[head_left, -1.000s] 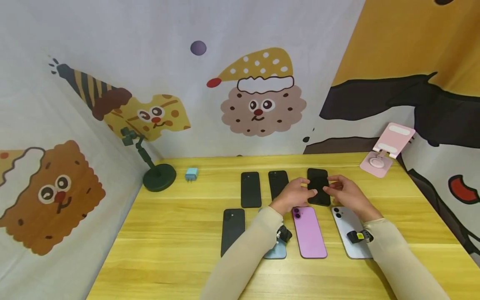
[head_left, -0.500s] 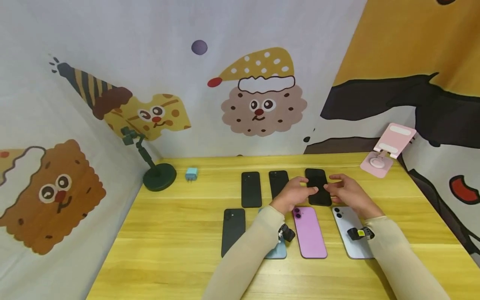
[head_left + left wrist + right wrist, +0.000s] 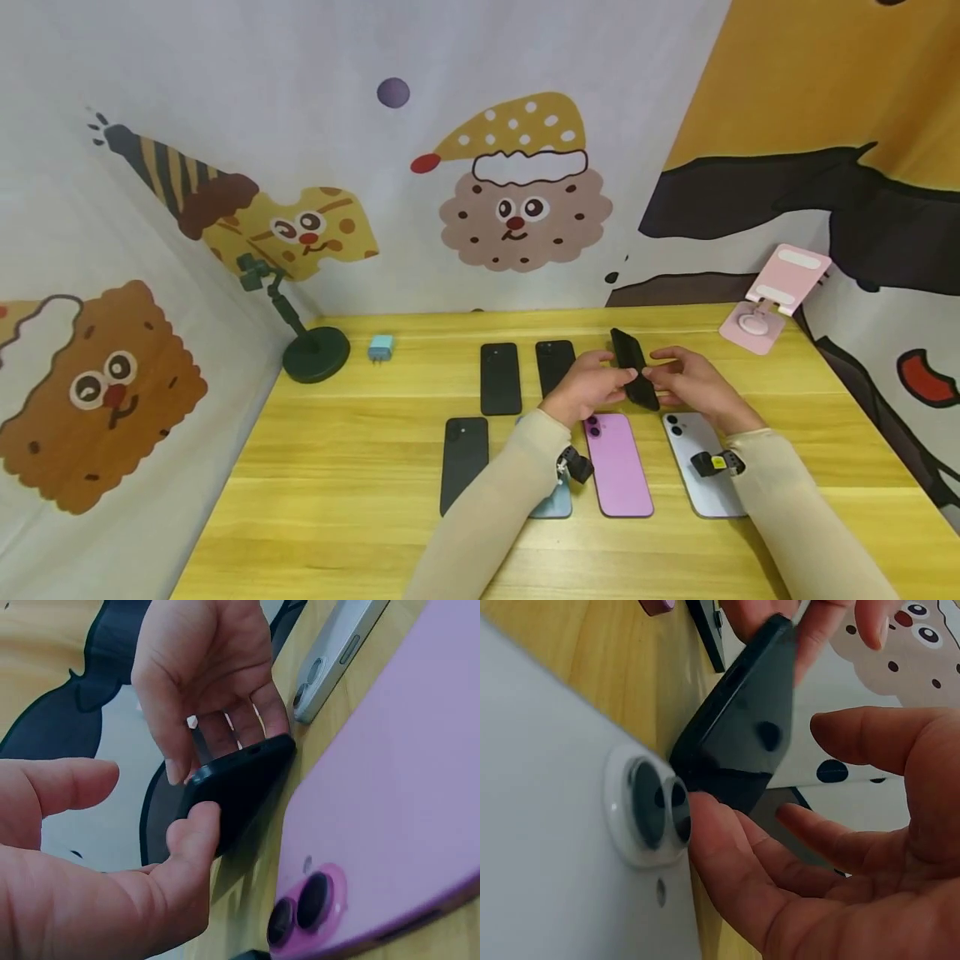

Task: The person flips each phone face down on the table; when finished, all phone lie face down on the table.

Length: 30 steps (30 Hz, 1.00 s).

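Observation:
Both hands hold a black phone [image 3: 630,365] tilted up on its long edge over the back right of the yellow table [image 3: 337,467]. My left hand [image 3: 611,375] pinches its left side, the thumb [image 3: 191,840] pressed on the near edge of the phone [image 3: 240,784]. My right hand [image 3: 660,372] holds the other side, with fingers [image 3: 772,870] under the phone [image 3: 742,735]. A pink phone [image 3: 618,462] and a white phone [image 3: 697,467] lie face down just in front of the hands.
Two black phones [image 3: 500,377] [image 3: 553,365] lie in the back row. In front lie another black phone [image 3: 462,450] and a blue phone [image 3: 551,502], the latter partly under my left arm. A green stand [image 3: 315,352], a blue charger [image 3: 381,348] and a pink stand [image 3: 772,298] sit at the back.
The black phone lay flat under both hands; now its right side is raised and it stands tilted on edge between them.

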Tool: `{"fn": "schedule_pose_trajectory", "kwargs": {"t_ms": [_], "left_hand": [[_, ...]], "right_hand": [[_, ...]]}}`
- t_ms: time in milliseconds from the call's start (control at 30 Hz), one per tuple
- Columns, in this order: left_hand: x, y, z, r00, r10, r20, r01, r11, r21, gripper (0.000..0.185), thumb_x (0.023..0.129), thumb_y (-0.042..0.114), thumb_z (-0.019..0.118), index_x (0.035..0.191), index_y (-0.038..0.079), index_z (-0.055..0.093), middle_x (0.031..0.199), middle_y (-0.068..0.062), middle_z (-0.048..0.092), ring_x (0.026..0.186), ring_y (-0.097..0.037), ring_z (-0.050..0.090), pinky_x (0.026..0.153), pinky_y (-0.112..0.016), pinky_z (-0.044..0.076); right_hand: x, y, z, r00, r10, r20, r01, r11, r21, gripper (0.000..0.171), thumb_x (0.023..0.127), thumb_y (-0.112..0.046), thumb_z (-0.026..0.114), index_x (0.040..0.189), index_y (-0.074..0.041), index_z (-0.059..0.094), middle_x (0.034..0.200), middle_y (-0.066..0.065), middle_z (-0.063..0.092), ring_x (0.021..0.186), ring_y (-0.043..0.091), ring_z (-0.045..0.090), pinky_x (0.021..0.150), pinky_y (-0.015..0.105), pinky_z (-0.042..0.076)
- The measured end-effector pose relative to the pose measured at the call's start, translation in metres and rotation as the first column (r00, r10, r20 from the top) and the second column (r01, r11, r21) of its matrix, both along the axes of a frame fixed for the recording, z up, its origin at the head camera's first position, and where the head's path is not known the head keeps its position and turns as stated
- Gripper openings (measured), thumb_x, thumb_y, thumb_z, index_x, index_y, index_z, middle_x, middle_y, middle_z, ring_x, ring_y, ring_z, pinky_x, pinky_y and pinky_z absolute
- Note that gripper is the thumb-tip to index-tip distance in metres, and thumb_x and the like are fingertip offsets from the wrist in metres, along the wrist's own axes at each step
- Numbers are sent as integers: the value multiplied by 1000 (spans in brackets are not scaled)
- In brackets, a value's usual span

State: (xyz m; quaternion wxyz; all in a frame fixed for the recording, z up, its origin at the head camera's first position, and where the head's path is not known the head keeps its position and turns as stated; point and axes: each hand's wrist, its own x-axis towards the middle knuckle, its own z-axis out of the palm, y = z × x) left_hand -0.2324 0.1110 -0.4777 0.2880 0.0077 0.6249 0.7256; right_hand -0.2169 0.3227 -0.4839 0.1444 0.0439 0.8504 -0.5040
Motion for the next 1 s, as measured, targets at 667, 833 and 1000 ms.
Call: {"fn": "schedule_pose_trajectory", "kwargs": {"t_ms": [667, 833, 1000], "left_hand": [[-2, -3, -9, 993, -117, -15, 118, 988, 96, 52, 104, 7, 67, 153, 22, 55, 130, -9, 61, 122, -33, 66, 103, -61, 56], [-4, -1, -15, 985, -173, 1, 172, 980, 95, 53, 105, 7, 65, 152, 28, 56, 148, -12, 55, 129, -37, 64, 105, -64, 54], [-5, -1, -15, 983, -184, -4, 184, 981, 69, 54, 104, 10, 67, 155, 23, 54, 163, -16, 46, 137, -36, 59, 108, -61, 53]], "right_hand": [[-5, -12, 11, 997, 78, 22, -75, 993, -89, 84, 109, -46, 59, 168, -1, 20, 143, 38, 56, 107, 31, 76, 85, 48, 66], [-5, -15, 10, 998, 67, -8, -68, 995, -78, 83, 109, -40, 61, 168, 0, 20, 140, 39, 58, 100, 29, 77, 81, 48, 66], [-4, -15, 11, 998, 43, -46, -46, 998, -53, 72, 110, -26, 58, 166, 2, 24, 138, 42, 57, 95, 29, 78, 75, 45, 67]]}}
